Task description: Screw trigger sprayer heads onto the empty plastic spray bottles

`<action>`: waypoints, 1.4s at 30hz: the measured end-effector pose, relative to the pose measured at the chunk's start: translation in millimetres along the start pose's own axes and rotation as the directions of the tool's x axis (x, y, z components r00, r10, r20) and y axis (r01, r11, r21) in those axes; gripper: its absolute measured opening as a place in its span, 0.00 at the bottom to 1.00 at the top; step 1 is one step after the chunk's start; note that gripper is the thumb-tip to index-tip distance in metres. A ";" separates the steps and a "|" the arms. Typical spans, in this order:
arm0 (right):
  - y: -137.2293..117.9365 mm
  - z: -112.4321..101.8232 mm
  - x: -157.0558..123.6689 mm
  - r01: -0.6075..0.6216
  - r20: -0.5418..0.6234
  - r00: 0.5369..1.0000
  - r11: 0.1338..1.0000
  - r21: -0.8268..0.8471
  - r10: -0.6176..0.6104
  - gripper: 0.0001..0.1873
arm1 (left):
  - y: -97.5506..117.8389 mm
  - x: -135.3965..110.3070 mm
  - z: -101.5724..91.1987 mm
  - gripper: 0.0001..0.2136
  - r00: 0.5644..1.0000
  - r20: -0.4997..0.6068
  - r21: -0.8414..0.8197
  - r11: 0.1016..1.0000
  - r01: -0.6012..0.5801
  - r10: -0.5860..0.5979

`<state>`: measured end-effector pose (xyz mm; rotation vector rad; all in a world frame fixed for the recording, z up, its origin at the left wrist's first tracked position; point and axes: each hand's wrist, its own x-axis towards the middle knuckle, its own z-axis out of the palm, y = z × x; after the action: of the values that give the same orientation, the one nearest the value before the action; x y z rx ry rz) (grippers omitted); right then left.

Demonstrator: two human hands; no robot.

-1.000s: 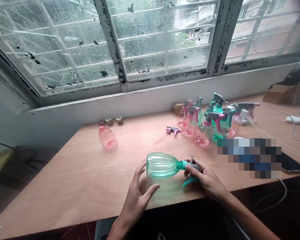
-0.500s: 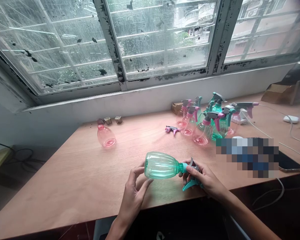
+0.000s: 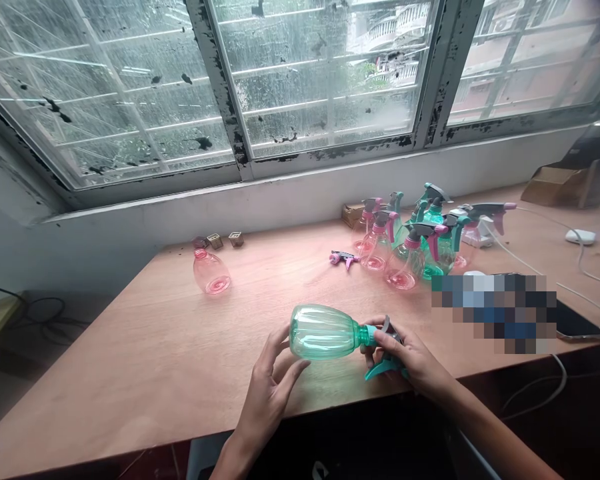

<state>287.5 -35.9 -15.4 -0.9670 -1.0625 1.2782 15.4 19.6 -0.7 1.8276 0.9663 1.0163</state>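
Note:
A clear green spray bottle (image 3: 325, 331) lies sideways in the air above the table's front part, its base to the left. My left hand (image 3: 273, 377) curves round the base end, fingers partly hidden behind it and thumb along the lower side. At the neck, my right hand (image 3: 400, 350) grips the light-blue collar of the trigger sprayer head (image 3: 384, 367) between thumb and fingers. The teal trigger points down below that hand. Whether the collar is fully seated on the neck I cannot tell.
A pink bottle without a sprayer (image 3: 211, 272) stands back left, near small brown blocks (image 3: 236, 239). A loose pink-and-grey sprayer head (image 3: 344, 259) lies beside several assembled spray bottles (image 3: 403, 267). Farther right are a phone (image 3: 577, 321), white cables and a cardboard box (image 3: 555, 185).
Hardly anything differs. My hands and the green bottle have shifted very slightly, and the left thumb reaches a little farther right under the base.

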 end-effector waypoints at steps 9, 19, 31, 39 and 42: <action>4.1 -1.7 4.3 -0.003 -0.044 0.999 0.997 0.080 0.006 0.19 | 12.1 -6.8 0.9 0.20 0.994 0.056 0.064 0.993 -0.095 0.092; -1.8 3.8 -23.1 0.467 0.204 0.883 0.748 -0.471 -0.423 0.14 | 12.7 -6.2 -11.0 0.19 0.976 0.057 -0.255 0.942 0.217 -0.210; -10.5 18.7 -13.4 -0.119 -0.073 0.989 0.989 0.082 0.125 0.20 | 20.5 -12.5 -9.0 0.18 0.994 0.034 -0.058 0.994 -0.098 0.100; -10.9 14.6 -31.7 0.597 0.324 0.799 0.599 -0.534 -0.507 0.18 | 20.9 -11.5 -12.1 0.21 0.959 0.038 -0.425 0.864 0.270 -0.281; -10.1 21.4 -27.5 0.299 0.089 0.954 0.873 -0.385 -0.288 0.12 | 25.9 -12.9 -11.5 0.18 0.986 0.034 -0.402 0.902 0.161 -0.161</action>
<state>269.4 -64.5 -2.2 -1.0376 -1.4669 0.8419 6.0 1.7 23.1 1.3826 0.8195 1.0249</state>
